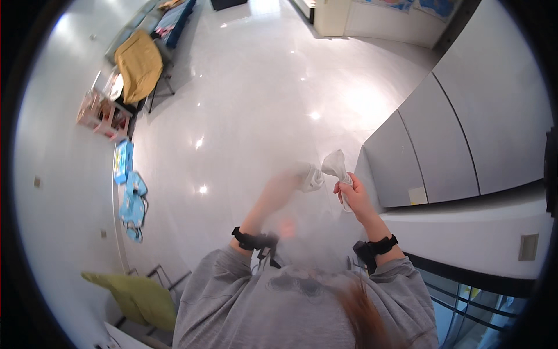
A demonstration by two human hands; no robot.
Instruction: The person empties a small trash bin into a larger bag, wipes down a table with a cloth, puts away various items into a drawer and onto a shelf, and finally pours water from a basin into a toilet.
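Note:
My right hand (353, 193) is closed around a small white cloth (335, 165), sock-like in shape. Its wider end flares up above my fingers and a narrow tail hangs below them. Beside it on the left, a second crumpled white cloth (313, 178) is at the fingers of my left hand (283, 187). That hand is hazy in the picture, but its fingers appear closed on the cloth. A small gap separates the two cloths, both held up in front of my body over the pale floor. Black bands with devices circle both my wrists.
Grey cabinets (447, 139) stand close on the right above a white ledge (465, 232). Along the left wall are a tan chair (138, 65), a pink shelf rack (104, 115), a blue box (123, 161) and a light-blue bag-like item (133, 200). A green chair (139, 298) stands at lower left.

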